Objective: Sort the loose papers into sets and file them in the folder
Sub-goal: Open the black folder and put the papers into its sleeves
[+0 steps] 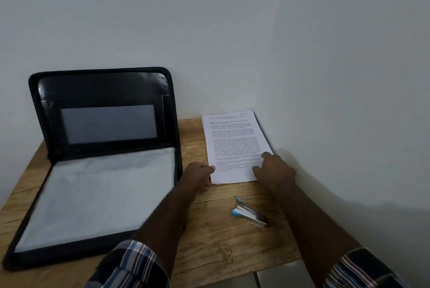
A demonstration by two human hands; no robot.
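Note:
A stack of printed white papers (233,143) lies on the wooden table at the back right, close to the wall. My left hand (200,176) pinches the stack's near left corner. Resting on the near right part of the top sheet is my right hand (273,170), fingers spread and pressing down. To the left, a black zip folder (102,166) lies open, its lid propped up against the wall with a grey window pocket (109,123), and its base lined with a pale clear sleeve (100,197).
A small stapler (250,212) with blue ends lies on the wooden table (221,241) in front of the papers, between my forearms. White walls close the back and right sides. The table's near edge runs just past my checked sleeves.

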